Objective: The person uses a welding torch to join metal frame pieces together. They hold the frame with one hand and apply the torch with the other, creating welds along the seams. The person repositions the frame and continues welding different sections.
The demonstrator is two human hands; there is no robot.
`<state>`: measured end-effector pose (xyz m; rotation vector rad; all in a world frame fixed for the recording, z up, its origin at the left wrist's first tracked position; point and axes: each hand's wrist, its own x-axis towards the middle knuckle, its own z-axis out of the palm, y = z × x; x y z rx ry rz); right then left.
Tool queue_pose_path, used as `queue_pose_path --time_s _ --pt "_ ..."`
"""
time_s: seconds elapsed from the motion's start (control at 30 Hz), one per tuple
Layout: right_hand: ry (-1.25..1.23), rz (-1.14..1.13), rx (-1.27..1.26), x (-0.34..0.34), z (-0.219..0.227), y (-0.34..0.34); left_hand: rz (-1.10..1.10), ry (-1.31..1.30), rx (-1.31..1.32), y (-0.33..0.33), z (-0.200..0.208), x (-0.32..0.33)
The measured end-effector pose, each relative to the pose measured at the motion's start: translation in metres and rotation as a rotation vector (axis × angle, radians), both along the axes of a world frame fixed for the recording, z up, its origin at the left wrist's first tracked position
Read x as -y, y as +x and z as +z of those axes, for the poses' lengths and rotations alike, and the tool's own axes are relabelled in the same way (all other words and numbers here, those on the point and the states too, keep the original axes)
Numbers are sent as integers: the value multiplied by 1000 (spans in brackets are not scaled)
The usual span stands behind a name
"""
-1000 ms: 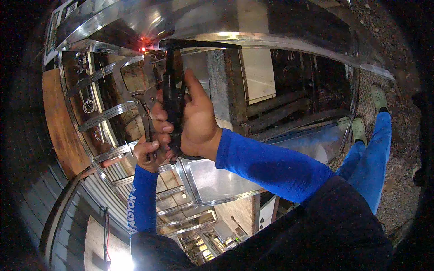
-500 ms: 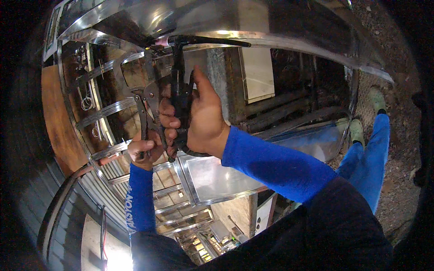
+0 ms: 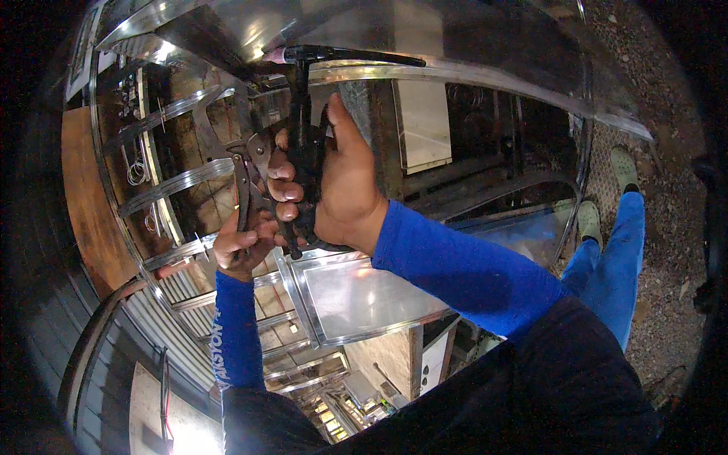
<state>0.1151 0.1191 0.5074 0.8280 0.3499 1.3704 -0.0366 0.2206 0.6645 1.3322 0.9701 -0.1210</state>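
My right hand (image 3: 345, 182) is wrapped round the black handle of a TIG welding torch (image 3: 302, 102), thumb pointing up along it. The torch's head lies crosswise at the top, with its pink cup (image 3: 274, 55) pointing left, close to a shiny metal panel (image 3: 485, 38); whether the tip touches it I cannot tell. Lower left, my left hand (image 3: 246, 243) is closed round the handles of C-clamp locking pliers (image 3: 258, 150). The pliers' long curved jaws reach up toward the panel's edge, where dark shadow hides their ends. My right fingers partly cover the pliers.
Below the panel runs a frame of shiny metal bars (image 3: 178, 182). A brown wooden board (image 3: 95, 197) stands at left, near a dark curved pipe (image 3: 87, 356). A flat metal sheet (image 3: 364, 299) lies beneath my right forearm. Legs in blue trousers (image 3: 622, 265) and green clogs show at right.
The torch and my right hand have shifted slightly up against the panel. The surroundings have slid a little left in view. Both hands keep their holds.
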Motion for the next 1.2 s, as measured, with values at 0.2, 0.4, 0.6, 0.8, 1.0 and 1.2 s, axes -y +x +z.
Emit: queue_pose_path --time_s 0.2,0.4,0.6,0.8,1.0,1.2 --pt "21 26 20 1 -4 -1 -10 43 -61 -12 -8 -22" --pt "48 30 17 -3 -9 -3 18 -12 -1 -17 -9 -32" --pt "24 56 28 -4 -7 -5 159 86 -6 -18 -14 -31" --pt "34 64 -38 -16 -3 -19 82 -16 36 12 -21 -14" --pt "80 57 -103 -32 10 -26 94 242 -11 -16 -18 -29" --pt "-105 89 -56 -41 19 -22 187 334 79 -5 -31 -21"
